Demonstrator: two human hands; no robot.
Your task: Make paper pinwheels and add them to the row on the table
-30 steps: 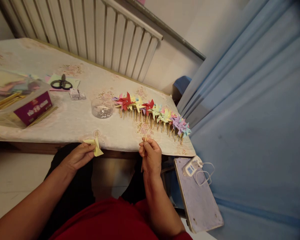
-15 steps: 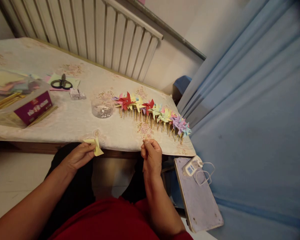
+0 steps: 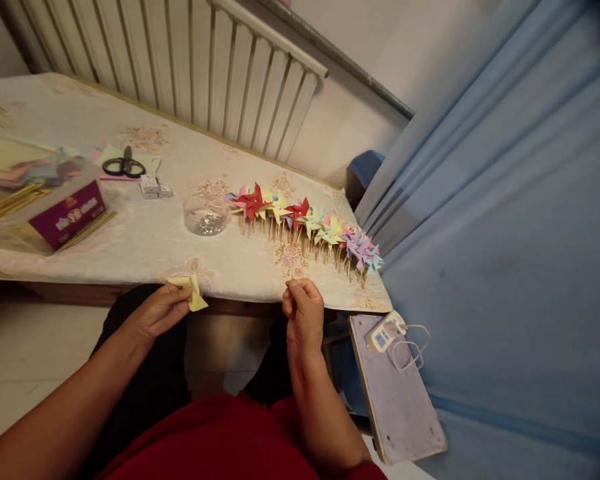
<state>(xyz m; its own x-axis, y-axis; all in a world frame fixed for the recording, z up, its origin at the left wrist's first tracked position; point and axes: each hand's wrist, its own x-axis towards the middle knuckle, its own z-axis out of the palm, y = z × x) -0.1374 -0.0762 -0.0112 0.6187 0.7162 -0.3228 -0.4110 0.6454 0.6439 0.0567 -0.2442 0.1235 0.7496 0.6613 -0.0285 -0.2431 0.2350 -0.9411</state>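
Observation:
Between the thumb and fingers of my left hand [image 3: 163,310] is a folded yellow paper pinwheel [image 3: 195,297], held at the table's front edge. My right hand [image 3: 304,313] is closed in a pinch near the same edge, farther right. Only a tiny thin tip shows above its fingers, too small to name. Beyond it stands a long row of finished paper pinwheels [image 3: 300,215] on thin sticks, in red, yellow, green, purple and blue. A clear round tub [image 3: 206,217] with small shiny metal pieces sits between the hands, farther back.
At the left lies a clear plastic box [image 3: 10,230] with coloured paper and sticks. Black-handled scissors [image 3: 125,165] rest on paper sheets beside small white boxes [image 3: 155,188]. To the right, a stool [image 3: 405,400] carries a power strip [image 3: 384,333] with a white cable, next to a blue curtain [image 3: 505,267].

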